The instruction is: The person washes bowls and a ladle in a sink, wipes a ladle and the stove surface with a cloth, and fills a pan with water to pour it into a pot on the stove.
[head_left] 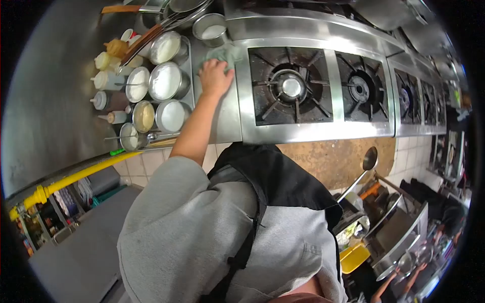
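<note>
My left hand (216, 78) reaches forward over the steel counter (227, 113) between the tray of containers and the stove. Its fingers are bent and press on a pale green cloth (225, 54), which bunches out ahead of them. Just beyond the cloth stands a round metal pot (210, 30) with something white inside. Left of my wrist, several metal containers of white and cream-coloured contents, among them a white-filled one (165, 81), sit close together on a tray. My right hand does not show.
Squeeze bottles (105, 81) line the tray's left side. To the right runs a stove with several burners (290, 87). A ladle (370, 158) sticks out beside my apron. At lower right are a yellow bin (354, 257) and another person's hands (420, 267) near metal bowls.
</note>
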`<state>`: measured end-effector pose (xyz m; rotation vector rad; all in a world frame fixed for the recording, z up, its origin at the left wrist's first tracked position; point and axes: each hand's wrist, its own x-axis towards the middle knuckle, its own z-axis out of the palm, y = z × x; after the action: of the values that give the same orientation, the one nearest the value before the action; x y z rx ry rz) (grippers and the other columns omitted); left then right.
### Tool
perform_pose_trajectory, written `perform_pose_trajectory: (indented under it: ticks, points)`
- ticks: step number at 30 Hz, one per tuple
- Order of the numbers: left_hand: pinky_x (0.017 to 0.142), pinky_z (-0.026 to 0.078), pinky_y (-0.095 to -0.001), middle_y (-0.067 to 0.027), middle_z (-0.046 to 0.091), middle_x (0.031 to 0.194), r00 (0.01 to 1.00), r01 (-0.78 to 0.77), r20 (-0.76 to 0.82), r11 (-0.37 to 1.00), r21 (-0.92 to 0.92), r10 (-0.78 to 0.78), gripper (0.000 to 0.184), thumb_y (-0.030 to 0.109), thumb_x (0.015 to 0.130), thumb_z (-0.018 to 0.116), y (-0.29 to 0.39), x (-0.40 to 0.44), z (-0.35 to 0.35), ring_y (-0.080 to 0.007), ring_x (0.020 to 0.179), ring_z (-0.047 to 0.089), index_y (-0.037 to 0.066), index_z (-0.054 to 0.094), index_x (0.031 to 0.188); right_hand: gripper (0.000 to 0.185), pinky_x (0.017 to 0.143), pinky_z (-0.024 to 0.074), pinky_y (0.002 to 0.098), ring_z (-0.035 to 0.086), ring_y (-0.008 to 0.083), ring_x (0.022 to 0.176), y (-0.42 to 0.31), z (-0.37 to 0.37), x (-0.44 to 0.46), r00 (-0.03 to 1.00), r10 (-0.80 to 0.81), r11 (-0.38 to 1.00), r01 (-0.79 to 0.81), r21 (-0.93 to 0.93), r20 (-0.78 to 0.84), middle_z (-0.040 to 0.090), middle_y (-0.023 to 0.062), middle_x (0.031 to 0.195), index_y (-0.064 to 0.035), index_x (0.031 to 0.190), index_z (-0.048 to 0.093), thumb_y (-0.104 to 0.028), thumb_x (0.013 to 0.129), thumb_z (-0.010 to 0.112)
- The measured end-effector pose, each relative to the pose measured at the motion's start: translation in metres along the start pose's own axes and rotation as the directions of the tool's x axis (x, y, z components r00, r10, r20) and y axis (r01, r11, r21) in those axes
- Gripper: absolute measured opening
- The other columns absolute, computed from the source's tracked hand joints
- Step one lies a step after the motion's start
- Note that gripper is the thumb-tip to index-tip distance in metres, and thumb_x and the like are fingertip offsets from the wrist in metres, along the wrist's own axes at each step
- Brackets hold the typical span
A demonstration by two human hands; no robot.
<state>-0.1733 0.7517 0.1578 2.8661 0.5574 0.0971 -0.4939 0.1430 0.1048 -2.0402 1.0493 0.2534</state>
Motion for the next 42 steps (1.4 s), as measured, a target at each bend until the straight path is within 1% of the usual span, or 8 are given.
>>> perform_pose_trajectory:
  ticks: [2,8,11,14,23,35,40,42]
  points:
    - [0.097,0.038,-0.0483,-0.0112,0.059,0.122,0.985,0.037,0.166,0.999,0.01,-0.038,0.035,0.036,0.084,0.065,0.011,-0.004,-0.02,-0.0299,0.113,0.052,0.014,0.067,0.111,0.035,0.062,0.046,0.0374,0.058,0.0266,0.07,-0.009,0.001,0.003,1.0,-0.008,1.0,0.008,0.005,0.008,0.062,0.0158,0.079,-0.0021,0.102,0.064,-0.035,0.096,0.054]
    - [0.107,0.031,-0.0495,-0.0131,0.053,0.134,0.987,-0.011,-0.159,0.986,-0.168,-0.016,0.052,0.044,0.086,0.061,-0.008,-0.015,0.026,-0.0305,0.125,0.047,0.007,0.059,0.123,0.032,0.062,0.0448,0.0358,0.056,0.0239,0.069,-0.025,-0.006,0.009,0.999,-0.029,1.0,0.029,0.013,0.018,0.06,0.0133,0.077,-0.0019,0.099,0.064,-0.032,0.095,0.055]
    - [0.115,0.021,-0.0505,-0.0163,0.039,0.148,0.981,-0.006,-0.196,1.0,0.011,0.008,0.071,0.046,0.087,0.06,-0.014,-0.005,0.033,-0.0311,0.137,0.034,0.001,0.043,0.138,0.03,0.062,0.0442,0.035,0.055,0.0226,0.069,-0.029,-0.012,0.01,0.999,-0.028,0.999,0.028,0.022,0.021,0.059,0.0121,0.076,-0.0018,0.097,0.063,-0.031,0.095,0.056]
    - [0.118,0.016,-0.0491,-0.0197,0.029,0.153,0.957,0.197,-0.223,0.98,0.032,-0.185,0.083,0.053,0.087,0.056,-0.028,0.029,0.041,-0.0322,0.142,0.026,-0.002,0.033,0.145,0.029,0.062,0.0436,0.0342,0.054,0.0212,0.068,-0.03,-0.021,0.01,0.999,-0.032,0.999,0.031,0.022,0.025,0.058,0.0108,0.075,-0.0017,0.096,0.063,-0.03,0.094,0.056]
    - [0.114,0.025,-0.0475,-0.0125,0.028,0.156,0.971,0.232,-0.071,0.973,0.02,-0.23,0.079,0.054,0.089,0.053,-0.038,0.024,0.038,-0.0297,0.143,0.027,0.004,0.033,0.147,0.025,0.061,0.0419,0.0318,0.052,0.0172,0.067,-0.023,-0.041,0.014,0.998,-0.039,0.998,0.037,0.049,0.048,0.056,0.0071,0.072,-0.0013,0.091,0.063,-0.026,0.093,0.058]
    - [0.108,0.031,-0.0508,-0.0133,0.041,0.148,0.963,0.155,-0.235,0.986,0.067,-0.136,0.063,0.046,0.09,0.054,0.003,-0.204,0.046,-0.0331,0.136,0.035,0.007,0.046,0.139,0.022,0.06,0.0395,0.0286,0.048,0.0118,0.065,0.014,-0.067,0.038,0.982,-0.126,0.972,0.094,0.214,0.14,0.052,0.0022,0.068,-0.0009,0.085,0.062,-0.021,0.092,0.06]
    - [0.085,0.048,-0.0497,-0.0173,0.061,0.12,0.975,0.221,0.043,0.97,-0.1,-0.217,0.046,0.038,0.083,0.062,0.039,-0.27,0.007,-0.0381,0.105,0.059,0.008,0.06,0.119,0.027,0.054,0.0371,0.0267,0.046,0.0087,0.059,0.06,-0.071,0.059,0.981,-0.152,0.96,0.116,0.257,0.125,0.048,-0.0011,0.065,-0.0052,0.076,0.058,-0.027,0.092,0.062]
    - [0.079,0.051,-0.0486,-0.0215,0.066,0.101,0.884,0.046,0.468,0.993,-0.107,0.01,0.044,0.039,0.077,0.064,0.059,-0.273,-0.026,-0.0418,0.092,0.063,0.005,0.065,0.106,0.029,0.058,0.04,0.0304,0.05,0.0135,0.062,0.108,-0.065,0.084,0.986,-0.136,0.962,0.107,0.252,0.098,0.053,0.0045,0.071,-0.0025,0.082,0.06,-0.03,0.092,0.062]
